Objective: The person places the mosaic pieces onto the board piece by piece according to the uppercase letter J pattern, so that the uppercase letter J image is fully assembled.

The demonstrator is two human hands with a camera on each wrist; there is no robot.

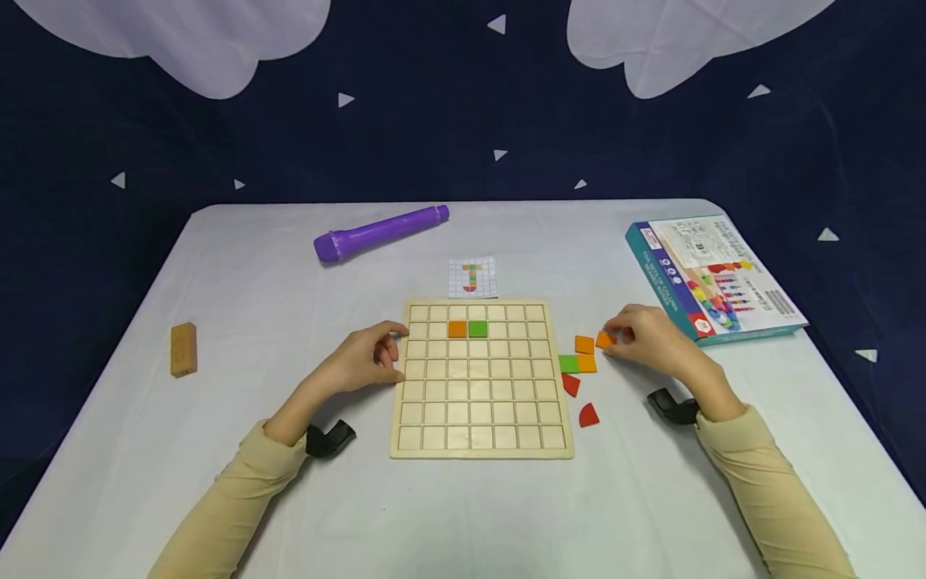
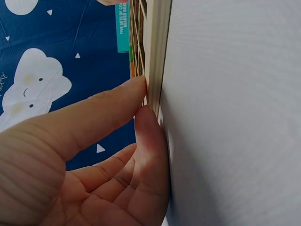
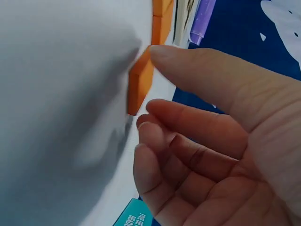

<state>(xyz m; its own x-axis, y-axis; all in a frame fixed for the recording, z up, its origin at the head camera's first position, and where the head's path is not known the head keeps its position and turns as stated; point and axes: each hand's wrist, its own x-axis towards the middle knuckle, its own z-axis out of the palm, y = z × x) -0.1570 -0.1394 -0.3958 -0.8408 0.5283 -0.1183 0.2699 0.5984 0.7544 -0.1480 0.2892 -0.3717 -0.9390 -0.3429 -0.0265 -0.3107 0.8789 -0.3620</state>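
On the table lies a wooden grid board (image 1: pixel 481 414), with an orange square tile (image 1: pixel 457 329) and a green square tile (image 1: pixel 478 329) side by side in its second row from the back. My left hand (image 1: pixel 362 358) touches the board's left edge, thumb and forefinger spread apart along it. Right of the board, my right hand (image 1: pixel 647 338) has thumb and forefinger at opposite sides of an orange square tile (image 3: pixel 140 80), pinching it close over the table. Nearby lie two more orange tiles (image 1: pixel 584 344), a green tile (image 1: pixel 568 364) and two red quarter-round pieces (image 1: pixel 589 415).
Behind the board lies a pattern card (image 1: pixel 460 281) with a coloured figure on a grid. A purple microphone-shaped tube (image 1: pixel 383 233) is at the back. A teal-edged box (image 1: pixel 723 277) lies back right, and a small wooden block (image 1: pixel 184 350) stands at the left.
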